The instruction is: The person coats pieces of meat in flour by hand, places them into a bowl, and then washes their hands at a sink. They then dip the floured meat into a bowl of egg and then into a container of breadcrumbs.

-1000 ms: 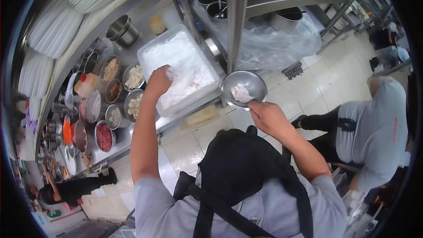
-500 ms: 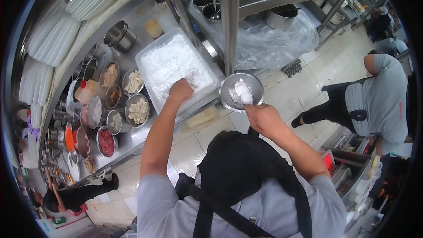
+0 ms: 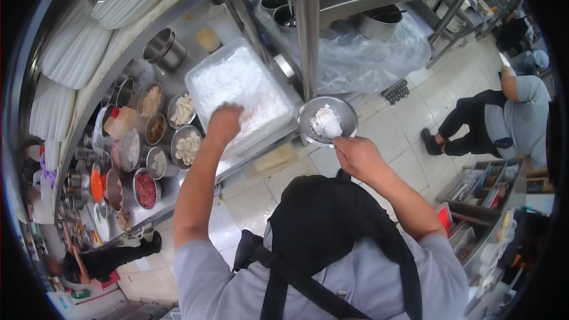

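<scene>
Your left hand [image 3: 224, 123] in the flour tub [image 3: 204, 77] at the desk's front edge, fingers' grip unclear, your right hand [image 3: 357, 155] grasping a steel bowl [image 3: 345, 112] of floured pieces [image 3: 325, 122]

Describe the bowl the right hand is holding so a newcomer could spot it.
Find the big clear tub of white flour on the steel counter. Just off its right corner, the right hand holds a small steel bowl. Unlike the counter's bowls, it is off the counter and carries a floured white lump.

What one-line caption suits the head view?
Left hand in flour tub; right hand holds metal bowl of floured pieces.
</scene>
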{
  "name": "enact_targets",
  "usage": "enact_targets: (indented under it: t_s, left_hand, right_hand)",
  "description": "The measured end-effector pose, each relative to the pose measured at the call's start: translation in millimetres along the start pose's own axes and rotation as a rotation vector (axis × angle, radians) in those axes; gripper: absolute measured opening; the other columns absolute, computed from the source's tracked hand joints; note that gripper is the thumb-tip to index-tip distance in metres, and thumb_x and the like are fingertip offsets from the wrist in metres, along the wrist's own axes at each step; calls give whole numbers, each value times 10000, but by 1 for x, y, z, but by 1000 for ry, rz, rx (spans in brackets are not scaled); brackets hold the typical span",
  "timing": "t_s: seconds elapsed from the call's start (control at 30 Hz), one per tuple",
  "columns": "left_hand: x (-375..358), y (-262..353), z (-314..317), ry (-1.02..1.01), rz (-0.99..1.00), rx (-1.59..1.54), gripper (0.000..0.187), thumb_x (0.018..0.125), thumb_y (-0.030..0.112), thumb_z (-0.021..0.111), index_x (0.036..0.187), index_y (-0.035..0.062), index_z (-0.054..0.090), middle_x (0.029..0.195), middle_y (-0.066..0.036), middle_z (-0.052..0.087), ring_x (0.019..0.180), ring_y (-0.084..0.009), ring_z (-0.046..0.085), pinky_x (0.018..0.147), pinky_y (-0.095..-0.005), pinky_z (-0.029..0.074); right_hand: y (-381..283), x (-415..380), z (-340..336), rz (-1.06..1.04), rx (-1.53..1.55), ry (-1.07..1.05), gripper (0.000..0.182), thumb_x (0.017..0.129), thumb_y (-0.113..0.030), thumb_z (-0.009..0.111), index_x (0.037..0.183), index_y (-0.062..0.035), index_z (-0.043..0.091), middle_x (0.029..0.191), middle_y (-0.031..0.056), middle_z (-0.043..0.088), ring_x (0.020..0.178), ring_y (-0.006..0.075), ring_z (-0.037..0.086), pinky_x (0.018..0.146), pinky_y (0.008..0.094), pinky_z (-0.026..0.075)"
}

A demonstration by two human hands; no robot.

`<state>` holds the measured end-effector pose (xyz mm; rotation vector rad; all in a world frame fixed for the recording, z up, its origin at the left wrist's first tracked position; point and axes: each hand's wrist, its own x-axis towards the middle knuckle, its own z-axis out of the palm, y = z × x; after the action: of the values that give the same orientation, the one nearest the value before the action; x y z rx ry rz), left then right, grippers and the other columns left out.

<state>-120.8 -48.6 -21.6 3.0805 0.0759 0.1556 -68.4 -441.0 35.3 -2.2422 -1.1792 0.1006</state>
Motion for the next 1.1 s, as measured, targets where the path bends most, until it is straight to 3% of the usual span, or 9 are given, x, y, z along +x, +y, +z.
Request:
enact_targets:
  t_s: [0.03, 0.13, 0.27, 0.4, 0.63, 0.73, 0.8, 0.9, 1.1]
  left_hand:
    - [-4, -7, 13, -182, 119, -73, 354, 713, 31, 615, 1064, 54, 661, 1100, -179, 649, 1090, -336, 583, 962, -421, 458]
    - [0, 2, -11, -336, 9, -168, 420, 729, 48, 621, 1147, 69, 651, 1197, -168, 624, 1144, -339, 558, 1015, -396, 428]
    - [21, -1, -52, -357, -246, -339, 431, 735, 59, 615, 1164, 27, 637, 1189, -203, 620, 1160, -350, 546, 997, -396, 441]
    - [17, -10, -9, -143, -196, 59, 380, 761, 147, 607, 1124, 40, 638, 1172, -184, 617, 1101, -348, 575, 953, -419, 471]
    - [20, 0, 13, -275, -59, 55, 361, 759, 202, 632, 1082, 43, 659, 1031, -198, 665, 1004, -356, 621, 911, -413, 492]
    - [28, -36, -1, -187, -349, -639, 334, 742, 176, 643, 1001, -32, 669, 981, -243, 683, 953, -387, 643, 838, -421, 503]
    - [33, -36, -11, -367, -403, -484, 344, 748, 160, 620, 1044, -6, 674, 1019, -244, 674, 992, -381, 639, 865, -416, 504]
    - [29, -22, 2, -185, -351, -121, 378, 741, 150, 608, 1093, 27, 673, 1055, -247, 663, 1008, -372, 639, 887, -417, 505]
    - [37, -36, -25, 23, -419, -204, 365, 757, 129, 583, 1103, 52, 671, 1085, -213, 665, 1010, -379, 634, 889, -431, 501]
  right_hand:
    - [0, 1, -1, 1, -8, -14, 42, 840, -57, 559, 872, -34, 572, 711, 161, 614, 674, 370, 606, 622, 462, 485]
    - [-2, 2, -5, -4, 33, 18, 36, 838, -51, 562, 867, -30, 567, 712, 166, 613, 682, 377, 605, 626, 463, 486]
    - [-5, 3, -8, 17, 36, 0, 38, 838, -53, 563, 865, -25, 563, 710, 175, 610, 684, 385, 604, 625, 471, 483]
    - [-4, 1, -6, 52, 42, 0, 45, 839, -54, 567, 866, -19, 560, 702, 189, 601, 677, 392, 601, 615, 481, 475]
    - [-8, 2, -11, 64, 52, 8, 54, 850, -61, 564, 864, -10, 551, 693, 194, 588, 672, 395, 597, 614, 482, 473]
    - [-9, 1, -10, 61, 73, 33, 51, 851, -60, 563, 855, -10, 549, 702, 192, 591, 674, 395, 596, 616, 482, 473]
    - [-13, 1, -11, 82, 65, 19, 49, 851, -59, 562, 848, -13, 548, 703, 191, 592, 674, 396, 596, 615, 482, 473]
    - [-12, 2, -9, 85, 74, 26, 49, 850, -60, 562, 836, -17, 544, 703, 189, 591, 673, 399, 594, 614, 483, 473]
    - [-9, 9, -10, 24, 29, 53, 51, 839, -60, 562, 816, -23, 536, 685, 180, 583, 655, 397, 590, 599, 482, 470]
